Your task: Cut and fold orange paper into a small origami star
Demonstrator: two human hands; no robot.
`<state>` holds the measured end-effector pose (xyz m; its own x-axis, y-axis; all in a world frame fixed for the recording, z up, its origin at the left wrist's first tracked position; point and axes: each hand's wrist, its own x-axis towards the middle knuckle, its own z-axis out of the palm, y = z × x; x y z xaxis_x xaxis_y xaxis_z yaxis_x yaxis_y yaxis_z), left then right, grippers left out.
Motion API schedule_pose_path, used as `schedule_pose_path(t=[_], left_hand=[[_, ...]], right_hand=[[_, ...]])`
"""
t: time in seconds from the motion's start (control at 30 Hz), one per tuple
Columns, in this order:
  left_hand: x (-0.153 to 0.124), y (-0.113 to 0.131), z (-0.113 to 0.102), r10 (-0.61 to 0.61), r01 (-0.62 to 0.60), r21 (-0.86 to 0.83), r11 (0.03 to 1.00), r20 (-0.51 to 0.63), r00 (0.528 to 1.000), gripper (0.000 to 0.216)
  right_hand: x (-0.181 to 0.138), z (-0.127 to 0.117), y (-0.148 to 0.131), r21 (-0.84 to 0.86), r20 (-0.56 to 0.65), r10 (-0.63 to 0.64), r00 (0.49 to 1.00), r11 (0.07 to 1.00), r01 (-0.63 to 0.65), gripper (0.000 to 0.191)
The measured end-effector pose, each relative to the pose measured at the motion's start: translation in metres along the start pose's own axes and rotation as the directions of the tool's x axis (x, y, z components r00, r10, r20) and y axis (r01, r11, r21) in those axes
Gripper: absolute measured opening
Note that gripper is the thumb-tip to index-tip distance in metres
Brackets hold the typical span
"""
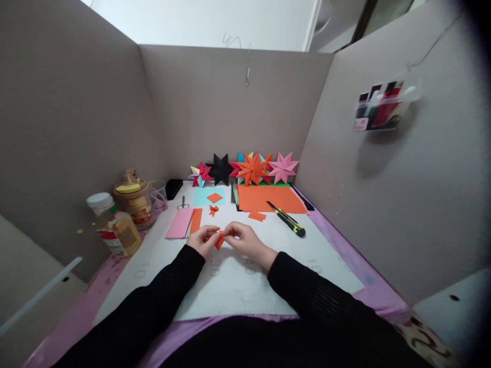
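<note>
Between my two hands is a small folded piece of orange paper [219, 240], held just above the white sheet [238, 296]. My left hand [203, 239] pinches its left side and my right hand [244, 240] pinches its right side. Fingers cover much of its upper part. Beyond my hands lie a small folded orange piece [214, 210] and a few orange paper strips [257, 216]. An orange paper diamond [215, 198] rests on a light blue sheet [199, 196].
A utility knife [287, 220] lies by an orange paper stack [264, 198]. Scissors [183, 203] and pink paper [178, 224] are at left, with a glue-coloured bottle [118, 230] and a tub [135, 202]. Folded paper stars [253, 168] line the back wall [238, 102].
</note>
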<state>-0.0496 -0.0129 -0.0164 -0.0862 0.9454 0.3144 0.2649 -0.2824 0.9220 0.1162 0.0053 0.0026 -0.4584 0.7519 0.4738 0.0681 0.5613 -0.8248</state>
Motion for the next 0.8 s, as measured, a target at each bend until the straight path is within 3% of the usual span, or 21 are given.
schedule_pose_path(t=[0.13,0.3,0.43,0.63,0.8], left_hand=[[0.001,-0.003,0.005,0.075,-0.089,-0.117,0.989,-0.122,0.99,0.023],[-0.002,0.001,0.001,0.145,-0.139,0.044,0.989,-0.211,0.967,0.02],[-0.004,0.006,0.0,0.093,-0.082,0.065,0.995,-0.187,0.978,0.025],[-0.003,0.009,0.003,-0.063,0.064,0.01,0.998,-0.056,0.996,0.029],[-0.003,0.009,0.001,-0.038,0.049,0.12,0.992,-0.089,0.995,0.024]], right_hand=[[0.002,0.007,0.005,0.231,-0.065,0.145,0.987,0.965,-0.127,0.026],[0.001,0.012,0.005,0.217,0.022,0.211,0.977,0.953,-0.211,0.02],[0.0,0.015,0.002,0.191,-0.007,0.194,0.981,0.963,-0.189,0.019],[-0.001,0.015,0.004,0.079,-0.048,0.183,0.982,0.981,-0.179,0.015],[0.0,0.01,0.0,0.056,-0.121,0.164,0.979,0.986,-0.159,0.014]])
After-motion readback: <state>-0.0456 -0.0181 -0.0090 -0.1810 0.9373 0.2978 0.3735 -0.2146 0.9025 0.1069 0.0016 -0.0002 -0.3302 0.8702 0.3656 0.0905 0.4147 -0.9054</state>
